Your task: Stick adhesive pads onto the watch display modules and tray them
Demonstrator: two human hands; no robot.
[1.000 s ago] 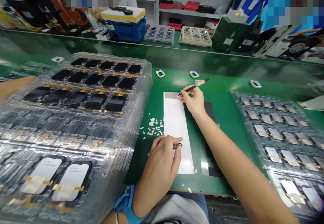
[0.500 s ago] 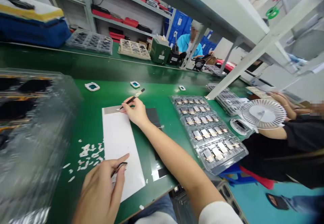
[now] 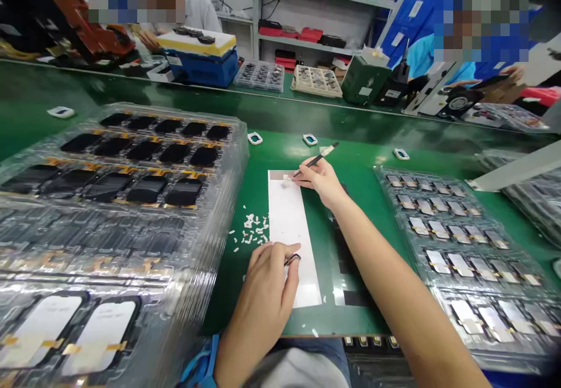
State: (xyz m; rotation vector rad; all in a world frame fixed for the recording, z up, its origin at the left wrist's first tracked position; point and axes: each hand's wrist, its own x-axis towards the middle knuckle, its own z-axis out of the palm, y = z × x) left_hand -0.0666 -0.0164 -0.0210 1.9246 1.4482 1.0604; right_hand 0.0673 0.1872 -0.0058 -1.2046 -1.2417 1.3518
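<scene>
My right hand (image 3: 323, 181) is closed round dark tweezers (image 3: 314, 160) with a pale wrapped section near the rear end. Their tip points at a small white piece (image 3: 287, 181) at the far end of a long white sheet (image 3: 291, 218) on the bench. Over the sheet's near half, my left hand (image 3: 269, 277) pinches a small black-edged part (image 3: 292, 259), mostly covered by the thumb and fingers. Small white scraps (image 3: 250, 228) lie scattered left of the sheet.
Stacked clear trays (image 3: 175, 224) of black screens stand at left. Another clear tray (image 3: 456, 224) holds metallic-backed parts at right. Small white-framed pieces (image 3: 310, 139) lie along the green bench's far side. Beyond are a blue box (image 3: 204, 68) and co-workers.
The head view has swung left, so the screen trays show more fully. A white piece now shows at the tweezers' tip. My left hand still pinches the small part.
</scene>
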